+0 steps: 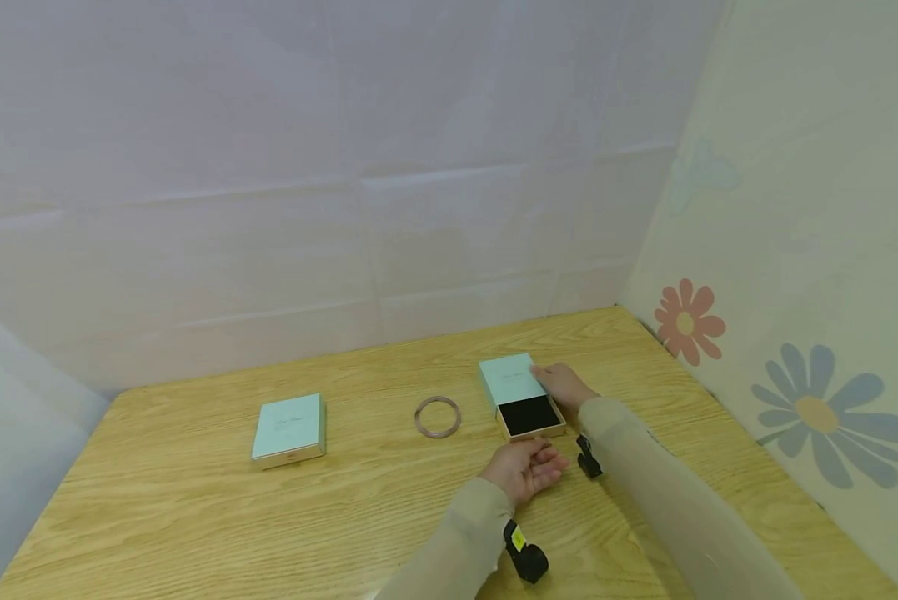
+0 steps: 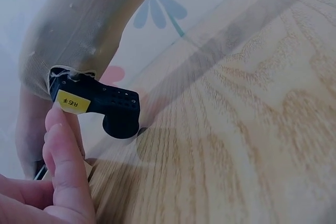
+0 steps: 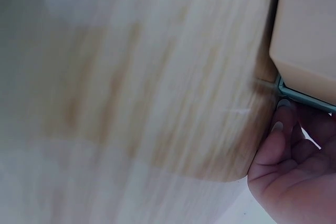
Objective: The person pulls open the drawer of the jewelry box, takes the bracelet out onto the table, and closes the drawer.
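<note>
A mint-green slide-out gift box [image 1: 512, 379] lies on the right part of the table. Its drawer [image 1: 539, 436] stands partly out toward the person, showing a black lining [image 1: 528, 415]. My right hand [image 1: 564, 385] grips the green sleeve from its right side; in the right wrist view, the curled fingertips [image 3: 283, 103] meet the sleeve's edge. At the drawer's front, my left hand [image 1: 524, 471] pinches with thumb and forefinger, the other fingers loosely bent. The left wrist view shows those fingers [image 2: 71, 182] near the drawer's corner, with the grip itself hidden.
A brownish-pink bangle [image 1: 438, 417] lies left of the drawer. Farther left sits another mint-green box [image 1: 289, 427], its drawer pushed in. Wrist cameras [image 1: 527, 557] hang from both sleeves. A flower-printed wall [image 1: 794, 250] borders the wooden table [image 1: 193, 517] on the right.
</note>
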`<state>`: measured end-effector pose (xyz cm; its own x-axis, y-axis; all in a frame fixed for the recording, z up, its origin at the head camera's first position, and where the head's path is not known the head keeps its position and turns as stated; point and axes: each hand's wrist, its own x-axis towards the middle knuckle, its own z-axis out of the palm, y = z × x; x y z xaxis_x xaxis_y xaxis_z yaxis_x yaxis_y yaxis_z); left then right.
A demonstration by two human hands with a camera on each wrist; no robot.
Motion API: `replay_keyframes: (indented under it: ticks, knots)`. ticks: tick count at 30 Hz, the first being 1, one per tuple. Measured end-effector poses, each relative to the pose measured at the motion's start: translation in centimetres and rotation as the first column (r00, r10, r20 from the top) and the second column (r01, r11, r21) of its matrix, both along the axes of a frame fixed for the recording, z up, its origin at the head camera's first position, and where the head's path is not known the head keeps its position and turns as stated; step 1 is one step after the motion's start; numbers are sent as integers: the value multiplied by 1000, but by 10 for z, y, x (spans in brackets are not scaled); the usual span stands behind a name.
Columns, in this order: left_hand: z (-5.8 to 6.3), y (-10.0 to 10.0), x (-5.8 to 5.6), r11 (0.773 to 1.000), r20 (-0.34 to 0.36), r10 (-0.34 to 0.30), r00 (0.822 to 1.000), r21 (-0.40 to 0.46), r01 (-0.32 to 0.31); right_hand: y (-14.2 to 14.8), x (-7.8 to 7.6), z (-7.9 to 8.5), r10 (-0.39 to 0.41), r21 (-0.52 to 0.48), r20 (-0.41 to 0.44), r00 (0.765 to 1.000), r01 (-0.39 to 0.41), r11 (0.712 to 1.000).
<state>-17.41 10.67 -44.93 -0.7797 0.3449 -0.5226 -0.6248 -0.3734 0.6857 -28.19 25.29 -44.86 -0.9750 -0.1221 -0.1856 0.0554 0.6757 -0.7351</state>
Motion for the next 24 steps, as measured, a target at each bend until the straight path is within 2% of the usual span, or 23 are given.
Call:
replay_keyframes:
  ticks: [8,15,24]
  knots:
    - [0,-2,-3,1000,2,-14,1000,10,14,0,0,0,-1,-12,0,1000,1,1000]
    - [1,-1,-2,1000,15,14,1000,13,-14,0,0,1,-15,-2,9,1000,15,1000]
    - [2,-3,-4,999,7,16,1000,39,-17,-1,2,3,-2,-2,-10,1000,2,1000]
